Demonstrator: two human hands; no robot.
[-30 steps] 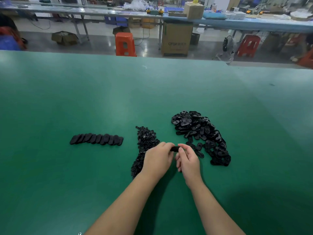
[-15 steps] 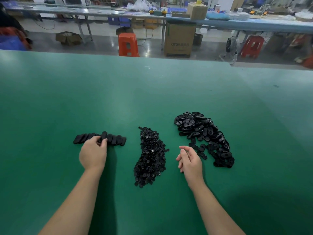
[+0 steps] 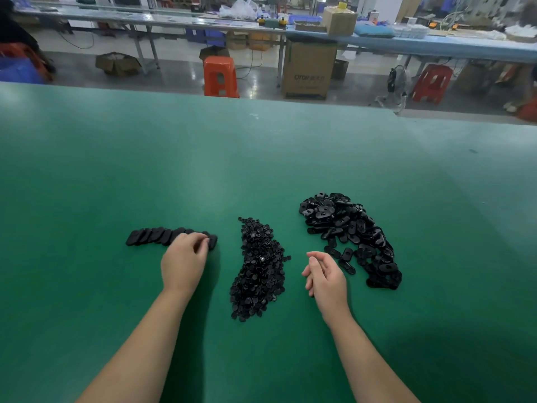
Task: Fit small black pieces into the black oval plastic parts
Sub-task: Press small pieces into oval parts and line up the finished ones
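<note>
Green matte work surface (image 3: 261,158), wide, bearing three groups of black plastic stock. Beyond its far edge: orange plastic stool (image 3: 220,76), tall brown cardboard carton (image 3: 307,69), red plastic stool (image 3: 431,83), long blue-topped workbench (image 3: 436,46) with clutter too blurred to itemise. Between the hands: heap of small black pieces (image 3: 258,267), individual shapes hard to separate. Just beyond and outward of the right hand (image 3: 327,276): loose heap of black oval plastic parts (image 3: 351,234). Under the left hand (image 3: 183,258): overlapping row of black oval parts (image 3: 154,236), its right end partly covered by the fingers. Left hand palm down, fingertips curled onto that end; actual pinch cannot be confirmed. Right hand empty, palm turned inward, fingers loosely bent.
</note>
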